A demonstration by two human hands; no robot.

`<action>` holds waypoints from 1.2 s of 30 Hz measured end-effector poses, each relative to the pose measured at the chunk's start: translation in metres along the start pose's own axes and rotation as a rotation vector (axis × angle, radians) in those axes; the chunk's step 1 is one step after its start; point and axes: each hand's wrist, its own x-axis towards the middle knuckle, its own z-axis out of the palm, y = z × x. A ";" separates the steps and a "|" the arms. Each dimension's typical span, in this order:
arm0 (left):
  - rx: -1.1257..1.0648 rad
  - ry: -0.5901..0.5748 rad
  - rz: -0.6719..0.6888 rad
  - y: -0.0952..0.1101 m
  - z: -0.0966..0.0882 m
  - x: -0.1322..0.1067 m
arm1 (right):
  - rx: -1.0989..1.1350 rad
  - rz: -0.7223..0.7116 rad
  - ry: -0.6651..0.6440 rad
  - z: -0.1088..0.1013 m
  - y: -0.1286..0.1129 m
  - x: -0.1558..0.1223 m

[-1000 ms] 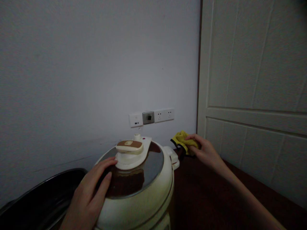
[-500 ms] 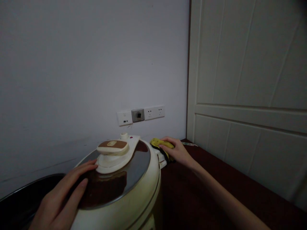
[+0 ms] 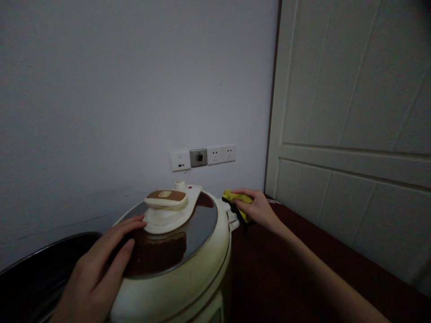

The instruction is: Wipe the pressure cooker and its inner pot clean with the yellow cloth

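Observation:
A cream electric pressure cooker (image 3: pixel 175 280) stands at the lower middle, its lid shut. The lid has a shiny metal top with brown patches and a white-and-brown handle (image 3: pixel 166 200). Against the lid's left side rests my left hand (image 3: pixel 97 264), fingers stretched out, fingertips by the handle's base. My right hand (image 3: pixel 257 208) grips a yellow cloth with dark edging (image 3: pixel 238 196) beside the cooker's right side handle (image 3: pixel 233 220). Whether the cloth touches that handle is hard to tell.
A black pan-like vessel (image 3: pixel 50 264) sits to the left of the cooker. Behind are wall sockets (image 3: pixel 220 154) on a pale wall. A white panelled door (image 3: pixel 336 134) rises at the right above the dark red surface (image 3: pixel 286 269).
My right hand has drawn the cloth slightly away from the cooker's side handle. The view has shifted a little, and my left hand stays on the lid.

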 end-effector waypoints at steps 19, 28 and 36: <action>0.062 0.038 0.109 0.015 -0.002 0.002 | -0.397 -0.443 -0.176 0.050 -0.050 0.068; 0.050 0.072 0.130 0.019 0.000 0.002 | -0.474 -0.407 -0.329 0.067 -0.064 0.056; 0.055 0.086 0.137 0.022 0.001 0.001 | -0.532 -0.522 -0.325 0.060 -0.091 -0.016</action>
